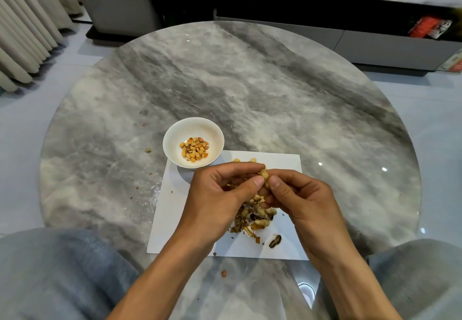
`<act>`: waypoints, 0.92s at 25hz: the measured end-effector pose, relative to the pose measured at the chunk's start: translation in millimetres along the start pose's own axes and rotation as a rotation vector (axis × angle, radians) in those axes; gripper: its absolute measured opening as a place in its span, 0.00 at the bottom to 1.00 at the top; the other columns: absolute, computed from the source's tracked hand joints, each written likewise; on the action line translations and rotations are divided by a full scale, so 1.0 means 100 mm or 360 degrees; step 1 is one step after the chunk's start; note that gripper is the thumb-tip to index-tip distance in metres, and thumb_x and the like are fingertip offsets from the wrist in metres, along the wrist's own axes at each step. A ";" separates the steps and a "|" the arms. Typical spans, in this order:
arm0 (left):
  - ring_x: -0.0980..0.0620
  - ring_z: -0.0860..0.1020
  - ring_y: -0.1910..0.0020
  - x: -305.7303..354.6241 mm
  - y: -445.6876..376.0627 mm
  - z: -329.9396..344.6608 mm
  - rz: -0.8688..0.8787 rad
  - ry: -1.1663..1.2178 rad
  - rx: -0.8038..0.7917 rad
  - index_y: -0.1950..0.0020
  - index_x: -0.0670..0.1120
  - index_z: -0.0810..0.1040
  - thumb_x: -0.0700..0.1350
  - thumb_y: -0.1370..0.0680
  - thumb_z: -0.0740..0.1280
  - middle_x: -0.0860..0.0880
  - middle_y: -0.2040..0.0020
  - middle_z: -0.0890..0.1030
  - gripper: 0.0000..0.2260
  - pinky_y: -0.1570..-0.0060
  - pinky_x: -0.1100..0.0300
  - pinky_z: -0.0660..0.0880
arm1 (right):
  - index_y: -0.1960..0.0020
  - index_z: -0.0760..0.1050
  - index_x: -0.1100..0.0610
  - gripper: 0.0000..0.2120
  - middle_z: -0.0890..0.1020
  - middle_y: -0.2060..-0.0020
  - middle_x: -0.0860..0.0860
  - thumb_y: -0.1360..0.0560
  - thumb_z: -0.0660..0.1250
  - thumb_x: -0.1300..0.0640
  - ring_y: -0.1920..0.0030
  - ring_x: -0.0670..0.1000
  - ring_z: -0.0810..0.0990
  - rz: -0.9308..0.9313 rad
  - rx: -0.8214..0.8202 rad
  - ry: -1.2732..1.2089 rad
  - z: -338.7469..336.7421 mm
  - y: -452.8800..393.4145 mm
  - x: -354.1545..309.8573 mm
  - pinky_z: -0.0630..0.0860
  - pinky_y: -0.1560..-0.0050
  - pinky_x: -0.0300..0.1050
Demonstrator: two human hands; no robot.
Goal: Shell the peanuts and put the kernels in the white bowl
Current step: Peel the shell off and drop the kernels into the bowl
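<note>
Both hands meet over a white paper sheet [282, 164] on the table. My left hand [220, 194] and my right hand [297, 194] pinch one tan peanut pod [264, 177] between thumbs and fingers, held upright. Below them lies a heap of broken shells [255, 219], with one dark shell half [275, 241] apart at the right. The white bowl [175, 134] stands just beyond my left hand, on the sheet's far left corner, and holds several yellow-orange kernels [194, 149]. Two pale kernels [236, 160] lie on the paper behind my hands.
The round grey marble table [250, 82] carries small crumbs left of the bowl [148, 150] and near its front edge [223, 273]. My knees in grey trousers [62, 269] sit under the front edge. A low cabinet [375, 42] stands beyond the table.
</note>
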State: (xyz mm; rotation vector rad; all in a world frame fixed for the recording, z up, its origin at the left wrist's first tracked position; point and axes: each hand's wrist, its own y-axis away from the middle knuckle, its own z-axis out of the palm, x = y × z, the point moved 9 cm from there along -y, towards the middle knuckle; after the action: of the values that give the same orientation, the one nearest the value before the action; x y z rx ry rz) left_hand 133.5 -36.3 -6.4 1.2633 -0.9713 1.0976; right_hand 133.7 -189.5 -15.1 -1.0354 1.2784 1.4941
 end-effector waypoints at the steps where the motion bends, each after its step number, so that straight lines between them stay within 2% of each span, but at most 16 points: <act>1: 0.52 0.85 0.51 0.01 0.00 0.01 0.0009 0.0008 -0.0016 0.50 0.50 0.87 0.37 0.27 0.74 0.50 0.53 0.87 0.10 0.48 0.57 0.81 | 0.51 0.86 0.59 0.11 0.86 0.60 0.60 0.31 0.71 0.55 0.62 0.54 0.83 0.0001 0.0004 -0.0028 0.01 0.00 0.01 0.82 0.56 0.45; 7: 0.56 0.83 0.51 0.07 -0.02 0.03 0.0110 -0.0103 -0.0137 0.47 0.48 0.87 0.37 0.25 0.73 0.52 0.53 0.85 0.10 0.51 0.62 0.79 | 0.51 0.86 0.58 0.11 0.85 0.59 0.63 0.30 0.71 0.56 0.63 0.55 0.82 -0.0002 0.0007 -0.0066 0.05 0.01 0.02 0.81 0.56 0.44; 9: 0.56 0.83 0.52 0.05 -0.01 0.04 0.0100 -0.0083 -0.0142 0.46 0.48 0.87 0.39 0.26 0.73 0.51 0.53 0.84 0.10 0.52 0.63 0.79 | 0.50 0.85 0.58 0.10 0.86 0.58 0.60 0.28 0.70 0.58 0.60 0.54 0.84 -0.0037 0.0017 -0.0064 0.08 0.02 0.01 0.82 0.54 0.44; 11: 0.53 0.84 0.53 -0.02 0.01 0.09 -0.0027 0.0074 -0.0156 0.46 0.49 0.86 0.45 0.29 0.74 0.48 0.53 0.86 0.12 0.54 0.64 0.78 | 0.48 0.85 0.59 0.10 0.87 0.55 0.58 0.26 0.68 0.59 0.54 0.55 0.86 -0.0064 0.0034 -0.0102 0.11 0.03 0.00 0.83 0.52 0.45; 14: 0.52 0.85 0.50 -0.07 0.05 0.16 -0.0043 0.0143 -0.0113 0.46 0.48 0.86 0.49 0.33 0.75 0.49 0.51 0.87 0.16 0.51 0.59 0.80 | 0.47 0.84 0.60 0.10 0.87 0.53 0.57 0.26 0.68 0.61 0.49 0.57 0.86 -0.0041 0.0105 -0.0173 0.11 0.06 0.05 0.83 0.50 0.45; 16: 0.52 0.84 0.47 -0.08 0.05 0.18 -0.0033 0.0201 -0.0101 0.45 0.48 0.85 0.48 0.32 0.74 0.50 0.49 0.87 0.16 0.49 0.59 0.80 | 0.47 0.85 0.60 0.10 0.87 0.52 0.58 0.26 0.68 0.60 0.49 0.58 0.86 -0.0008 0.0156 -0.0232 0.09 0.07 0.07 0.83 0.49 0.46; 18: 0.54 0.84 0.46 -0.08 0.03 0.15 -0.0028 0.0219 -0.0085 0.43 0.49 0.85 0.43 0.27 0.73 0.51 0.48 0.86 0.13 0.48 0.60 0.80 | 0.47 0.85 0.58 0.11 0.87 0.51 0.58 0.27 0.69 0.57 0.50 0.58 0.86 0.0024 0.0179 -0.0253 0.06 0.06 0.09 0.82 0.51 0.46; 20: 0.54 0.84 0.49 -0.02 0.02 0.12 0.0086 0.0015 -0.0073 0.43 0.51 0.84 0.36 0.24 0.72 0.52 0.51 0.86 0.14 0.49 0.59 0.81 | 0.46 0.85 0.58 0.12 0.87 0.52 0.57 0.27 0.71 0.55 0.52 0.57 0.85 0.0052 0.0176 -0.0205 0.03 0.04 0.08 0.81 0.53 0.45; 23: 0.55 0.84 0.55 0.07 0.03 0.11 0.0239 -0.0258 -0.0071 0.43 0.51 0.84 0.34 0.26 0.73 0.53 0.54 0.86 0.16 0.51 0.60 0.81 | 0.48 0.85 0.60 0.10 0.87 0.55 0.56 0.28 0.72 0.60 0.52 0.55 0.86 0.0080 0.0148 -0.0102 -0.03 0.03 0.05 0.81 0.52 0.43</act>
State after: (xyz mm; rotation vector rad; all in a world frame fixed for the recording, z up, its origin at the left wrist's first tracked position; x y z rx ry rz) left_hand 132.9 -46.8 2.3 1.2739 -1.2229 1.0940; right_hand 129.9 -191.8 -19.5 -0.8943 1.3241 1.4791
